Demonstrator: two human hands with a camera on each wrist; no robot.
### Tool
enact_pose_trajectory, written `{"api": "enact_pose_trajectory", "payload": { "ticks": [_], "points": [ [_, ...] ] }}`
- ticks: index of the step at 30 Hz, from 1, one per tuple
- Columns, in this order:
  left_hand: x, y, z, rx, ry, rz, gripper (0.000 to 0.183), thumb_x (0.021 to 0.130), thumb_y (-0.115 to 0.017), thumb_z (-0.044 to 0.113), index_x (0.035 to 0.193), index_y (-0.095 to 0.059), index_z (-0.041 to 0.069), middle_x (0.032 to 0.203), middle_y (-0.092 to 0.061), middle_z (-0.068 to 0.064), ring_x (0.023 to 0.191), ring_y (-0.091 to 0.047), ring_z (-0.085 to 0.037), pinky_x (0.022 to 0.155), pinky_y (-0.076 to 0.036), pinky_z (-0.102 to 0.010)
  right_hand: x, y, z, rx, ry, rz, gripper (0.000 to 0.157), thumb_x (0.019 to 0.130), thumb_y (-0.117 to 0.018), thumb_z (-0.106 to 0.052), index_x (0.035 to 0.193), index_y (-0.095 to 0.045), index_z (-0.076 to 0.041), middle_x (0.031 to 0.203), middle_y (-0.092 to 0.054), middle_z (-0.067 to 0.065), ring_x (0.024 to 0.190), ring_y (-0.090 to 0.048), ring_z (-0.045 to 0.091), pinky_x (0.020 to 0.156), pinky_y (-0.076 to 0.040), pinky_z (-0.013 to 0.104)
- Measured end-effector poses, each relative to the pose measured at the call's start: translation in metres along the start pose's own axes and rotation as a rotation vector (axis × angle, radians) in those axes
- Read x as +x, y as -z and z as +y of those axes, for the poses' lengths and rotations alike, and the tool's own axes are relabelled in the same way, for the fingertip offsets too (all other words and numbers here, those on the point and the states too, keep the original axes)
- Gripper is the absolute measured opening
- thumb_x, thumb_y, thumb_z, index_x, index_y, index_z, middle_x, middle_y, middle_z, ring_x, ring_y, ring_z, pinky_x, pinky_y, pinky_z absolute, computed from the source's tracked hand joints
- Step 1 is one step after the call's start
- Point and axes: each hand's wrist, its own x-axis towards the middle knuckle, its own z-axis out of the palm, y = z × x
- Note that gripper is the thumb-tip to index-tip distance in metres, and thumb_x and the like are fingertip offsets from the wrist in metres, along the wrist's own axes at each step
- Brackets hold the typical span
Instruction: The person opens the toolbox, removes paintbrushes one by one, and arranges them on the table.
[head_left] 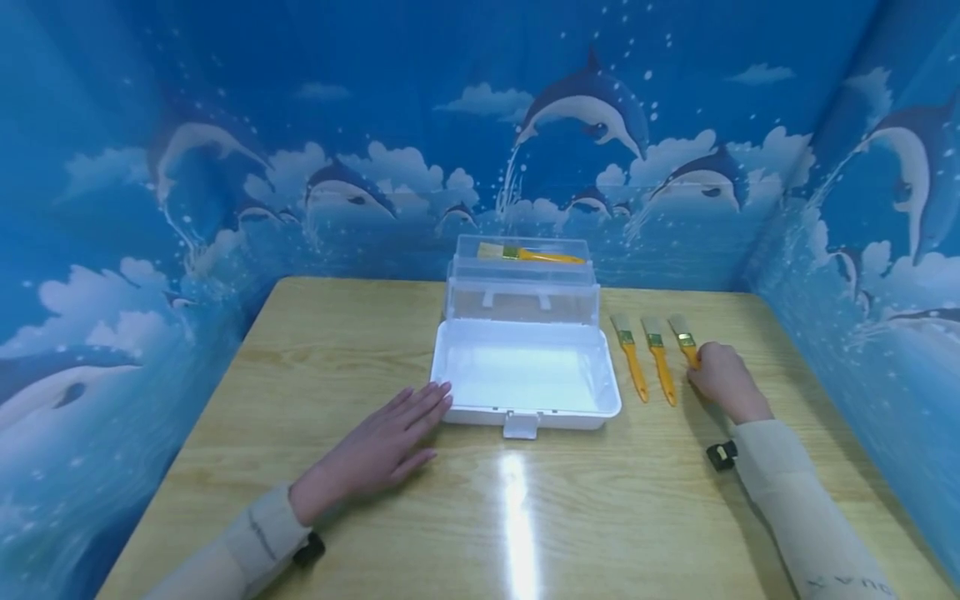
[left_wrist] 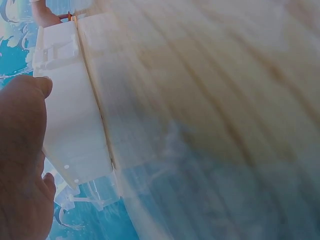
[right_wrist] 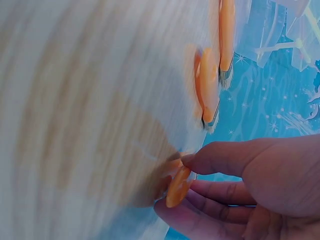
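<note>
My right hand (head_left: 723, 379) pinches the orange handle of the rightmost paintbrush (head_left: 683, 335) on the table. The right wrist view shows thumb and fingers about that handle (right_wrist: 178, 187). To its left lie two more paintbrushes, a middle one (head_left: 658, 358) and a left one (head_left: 630, 358), bristles pointing away from me. My left hand (head_left: 382, 446), fingers extended, rests its fingertips at the left front corner of a white plastic box (head_left: 525, 367). The box stands with its clear lid (head_left: 522, 296) raised at the back. Another paintbrush (head_left: 551, 257) lies across the lid's upper compartment.
A wood-grain table (head_left: 322, 350) carries everything. Blue curtains (head_left: 420, 100) printed with dolphins and clouds stand behind it and at both sides. The box's front latch (head_left: 521, 425) sticks out toward me.
</note>
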Motion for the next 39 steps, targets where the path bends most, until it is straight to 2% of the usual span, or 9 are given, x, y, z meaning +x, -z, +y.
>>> {"api": "enact_pose_trajectory", "payload": {
  "ticks": [11,17,25,28,31,34,39],
  "points": [
    [0.000,-0.001,0.000,0.010,0.008,-0.002,0.076,0.104,-0.055,0.038,0.163,-0.016,0.011,0.172,-0.010,-0.005,0.157,-0.016,-0.024,0.128,-0.020,-0.049,0.001,0.000,0.003,-0.052,-0.037,-0.047,0.017,0.096,-0.055,-0.005,0.091,-0.059,0.011,0.076,-0.059,0.020,0.063,-0.052,0.027,0.052,-0.045,0.035],
    [0.000,-0.002,0.000,0.005,0.004,0.002,0.076,0.104,-0.056,0.038,0.163,-0.016,0.011,0.172,-0.010,-0.006,0.157,-0.017,-0.025,0.127,-0.021,-0.049,0.000,0.003,0.004,-0.057,-0.020,-0.044,0.020,0.096,-0.055,-0.005,0.096,-0.061,0.014,0.085,-0.064,0.027,0.065,-0.054,0.028,0.054,-0.047,0.038],
    [0.001,-0.002,0.001,0.008,-0.003,0.015,0.076,0.103,-0.057,0.037,0.163,-0.019,0.010,0.171,-0.012,-0.007,0.157,-0.019,-0.026,0.127,-0.022,-0.050,0.000,0.004,0.006,-0.083,-0.010,-0.038,0.031,0.096,-0.055,-0.008,0.109,-0.059,0.020,0.101,-0.064,0.038,0.076,-0.063,0.037,0.064,-0.055,0.049],
    [0.001,-0.002,0.001,-0.001,0.001,0.003,0.076,0.104,-0.057,0.037,0.163,-0.018,0.010,0.171,-0.011,-0.006,0.157,-0.017,-0.025,0.127,-0.022,-0.050,-0.001,0.004,0.005,-0.079,-0.015,-0.051,0.030,0.097,-0.054,-0.010,0.106,-0.059,0.019,0.093,-0.064,0.034,0.072,-0.060,0.035,0.060,-0.053,0.045],
    [0.001,-0.001,0.002,-0.010,0.004,0.000,0.076,0.104,-0.057,0.037,0.163,-0.018,0.010,0.171,-0.011,-0.006,0.157,-0.017,-0.025,0.127,-0.021,-0.050,-0.002,0.005,0.004,-0.074,-0.024,-0.064,0.026,0.097,-0.053,-0.013,0.095,-0.060,0.013,0.078,-0.060,0.022,0.064,-0.054,0.028,0.053,-0.046,0.037],
    [0.001,0.000,0.002,-0.008,0.006,-0.001,0.075,0.104,-0.056,0.037,0.163,-0.019,0.010,0.171,-0.011,-0.006,0.157,-0.017,-0.025,0.127,-0.021,-0.050,-0.003,0.007,0.000,-0.071,-0.021,-0.070,0.026,0.099,-0.053,-0.016,0.089,-0.058,0.007,0.071,-0.054,0.014,0.061,-0.049,0.025,0.051,-0.041,0.034],
    [0.001,0.001,0.001,-0.014,0.005,-0.012,0.074,0.105,-0.054,0.038,0.163,-0.017,0.010,0.172,-0.010,-0.006,0.157,-0.014,-0.024,0.128,-0.020,-0.050,-0.003,0.013,-0.008,-0.051,-0.038,-0.090,0.029,0.101,-0.053,-0.019,0.096,-0.056,0.009,0.071,-0.055,0.016,0.060,-0.051,0.025,0.053,-0.044,0.034]
  ]
}}
